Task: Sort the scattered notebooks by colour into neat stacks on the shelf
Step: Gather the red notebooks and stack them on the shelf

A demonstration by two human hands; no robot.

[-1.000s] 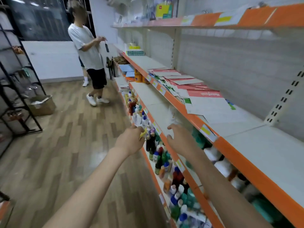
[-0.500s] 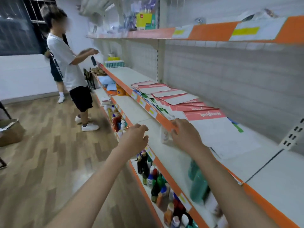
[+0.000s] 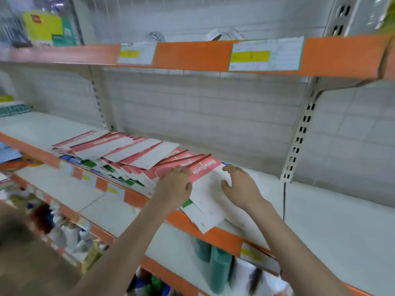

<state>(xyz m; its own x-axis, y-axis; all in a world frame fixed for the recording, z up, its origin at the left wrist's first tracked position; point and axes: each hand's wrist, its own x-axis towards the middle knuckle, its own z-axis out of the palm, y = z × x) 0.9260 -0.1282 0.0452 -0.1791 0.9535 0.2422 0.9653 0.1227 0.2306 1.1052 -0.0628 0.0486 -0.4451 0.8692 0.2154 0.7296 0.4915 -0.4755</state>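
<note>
Overhead, an orange-edged upper shelf (image 3: 192, 57) is carrying yellow price labels (image 3: 250, 56), and a white panelled back wall (image 3: 203, 112) is running behind the middle shelf (image 3: 342, 210), whose white surface is stretching bare to the right. Notebooks (image 3: 128, 150), mostly red with green and blue ones underneath, are lying fanned and overlapping on this shelf. The left hand (image 3: 174, 185) is resting on the nearest red notebook (image 3: 205, 167), fingers together and fairly straight; the right hand (image 3: 240, 185) is hovering just beside it, fingers spread apart. Below, teal bottles (image 3: 218, 268) are standing on a lower shelf (image 3: 166, 248).
</note>
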